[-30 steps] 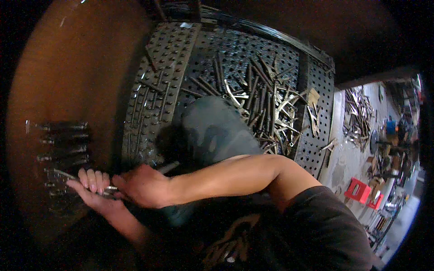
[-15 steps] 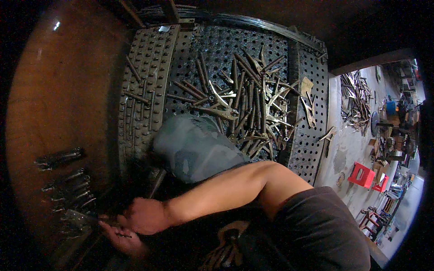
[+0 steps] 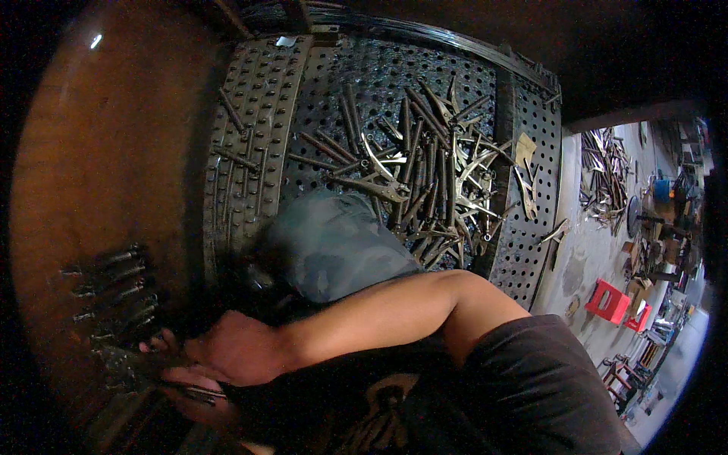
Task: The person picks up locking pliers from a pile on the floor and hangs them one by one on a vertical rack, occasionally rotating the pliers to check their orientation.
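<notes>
While hands [image 3: 243,346] are together, a knee [image 3: 341,246] intervenes; tools [image 3: 393,191] lie beyond.

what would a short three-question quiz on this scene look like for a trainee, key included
1. True or false: the left hand and the right hand are both in the lower left of the picture.
2. Which tools lie on the perforated metal plate: a) paint rollers, b) locking pliers, c) paintbrushes?
3. What colour is the plastic stool on the floor at right?

Key: 1 true; 2 b; 3 red.
</notes>
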Available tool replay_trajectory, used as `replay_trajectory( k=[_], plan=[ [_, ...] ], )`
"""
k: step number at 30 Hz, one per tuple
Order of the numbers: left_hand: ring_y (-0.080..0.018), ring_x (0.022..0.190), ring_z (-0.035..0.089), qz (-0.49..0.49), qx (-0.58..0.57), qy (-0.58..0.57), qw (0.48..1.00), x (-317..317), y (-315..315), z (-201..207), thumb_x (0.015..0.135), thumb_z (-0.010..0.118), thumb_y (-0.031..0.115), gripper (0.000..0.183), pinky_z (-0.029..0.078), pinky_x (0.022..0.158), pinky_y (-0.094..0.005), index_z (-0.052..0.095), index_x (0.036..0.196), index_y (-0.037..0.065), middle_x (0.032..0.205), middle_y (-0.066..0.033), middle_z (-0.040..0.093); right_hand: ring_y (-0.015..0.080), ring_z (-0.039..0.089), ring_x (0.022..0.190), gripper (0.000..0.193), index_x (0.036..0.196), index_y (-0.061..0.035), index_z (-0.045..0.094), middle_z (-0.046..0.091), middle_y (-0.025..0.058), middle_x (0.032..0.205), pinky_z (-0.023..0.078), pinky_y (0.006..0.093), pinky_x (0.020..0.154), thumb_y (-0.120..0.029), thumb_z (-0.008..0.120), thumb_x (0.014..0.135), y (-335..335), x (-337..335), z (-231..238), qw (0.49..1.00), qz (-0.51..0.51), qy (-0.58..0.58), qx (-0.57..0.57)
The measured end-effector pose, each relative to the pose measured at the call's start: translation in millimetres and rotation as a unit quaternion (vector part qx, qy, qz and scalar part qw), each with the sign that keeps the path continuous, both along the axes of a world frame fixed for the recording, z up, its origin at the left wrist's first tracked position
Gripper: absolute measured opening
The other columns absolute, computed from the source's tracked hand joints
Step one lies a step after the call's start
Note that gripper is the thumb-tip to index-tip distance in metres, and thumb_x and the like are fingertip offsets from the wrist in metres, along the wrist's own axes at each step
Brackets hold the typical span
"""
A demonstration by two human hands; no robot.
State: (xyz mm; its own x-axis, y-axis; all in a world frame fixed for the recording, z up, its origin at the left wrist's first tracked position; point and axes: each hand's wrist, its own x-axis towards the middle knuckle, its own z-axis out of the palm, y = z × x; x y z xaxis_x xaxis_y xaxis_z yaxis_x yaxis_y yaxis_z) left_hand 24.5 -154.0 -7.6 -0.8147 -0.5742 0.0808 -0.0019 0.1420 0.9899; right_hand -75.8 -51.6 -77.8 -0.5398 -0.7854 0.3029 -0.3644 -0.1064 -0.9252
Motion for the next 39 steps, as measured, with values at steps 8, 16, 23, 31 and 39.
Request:
replay_trajectory(
  k=[8, 16, 23, 31, 39],
  plan=[
    [-0.0269, 0.13, 0.046, -0.098, 0.267, 0.099, 0.954, -20.1, -66.8, -39.1, 0.103, 0.05, 0.039, 0.071, 0.038, 0.111, -0.0454, 0.022, 0.157, 0.001, 0.143, -0.0131, 0.046, 0.0398, 0.065, 0.093, 0.035, 0.11, -0.0007, 0.06, 0.065, 0.0228, 0.098, 0.052, 0.0475, 0.076, -0.032, 0.061, 0.094, 34.5, -50.1, 9.4, 0.995, -0.077, 0.034, -0.05],
    [-0.035, 0.129, 0.047, -0.125, 0.401, 0.14, 0.897, -50.8, -53.7, -66.5, 0.1, 0.055, 0.041, 0.061, 0.024, 0.116, -0.0654, 0.041, 0.146, 0.004, 0.14, -0.017, 0.048, 0.0329, 0.065, 0.096, 0.024, 0.113, 0.0006, 0.061, 0.067, 0.0176, 0.106, 0.051, 0.0404, 0.083, -0.018, 0.06, 0.098, 191.0, -181.5, -163.5, 0.89, -0.404, 0.063, 0.2],
    [-0.0292, 0.115, 0.054, -0.051, 0.391, 0.078, 0.916, -74.8, -69.7, -84.5, 0.102, 0.053, 0.039, 0.054, 0.037, 0.112, -0.0533, 0.044, 0.138, -0.001, 0.117, -0.0135, 0.055, 0.0435, 0.05, 0.117, 0.031, 0.124, -0.0011, 0.059, 0.051, 0.0233, 0.132, 0.047, 0.0492, 0.093, -0.009, 0.053, 0.094, 239.0, -102.6, -376.3, 0.776, -0.275, 0.283, 0.492],
    [-0.0251, 0.109, 0.053, -0.045, 0.362, 0.071, 0.928, -91.2, -73.4, -87.6, 0.105, 0.043, 0.038, 0.062, 0.041, 0.104, -0.0463, 0.031, 0.149, -0.004, 0.115, -0.013, 0.054, 0.0425, 0.062, 0.107, 0.065, 0.145, 0.0044, 0.032, 0.052, 0.0329, 0.132, 0.057, 0.0459, 0.079, -0.011, 0.062, 0.089, 234.5, -135.0, -368.3, 0.754, -0.268, 0.112, 0.59],
    [-0.0212, 0.11, 0.052, -0.087, 0.43, 0.069, 0.896, -94.7, -75.7, -90.4, 0.103, 0.049, 0.034, 0.059, 0.039, 0.103, -0.0394, 0.035, 0.149, 0.0, 0.116, -0.0091, 0.055, 0.0267, 0.053, 0.128, 0.067, 0.146, 0.0038, 0.04, 0.056, 0.0168, 0.139, 0.04, 0.0354, 0.106, -0.005, 0.057, 0.082, 229.5, -170.0, -258.8, 0.896, -0.187, -0.216, 0.34]
  ],
)
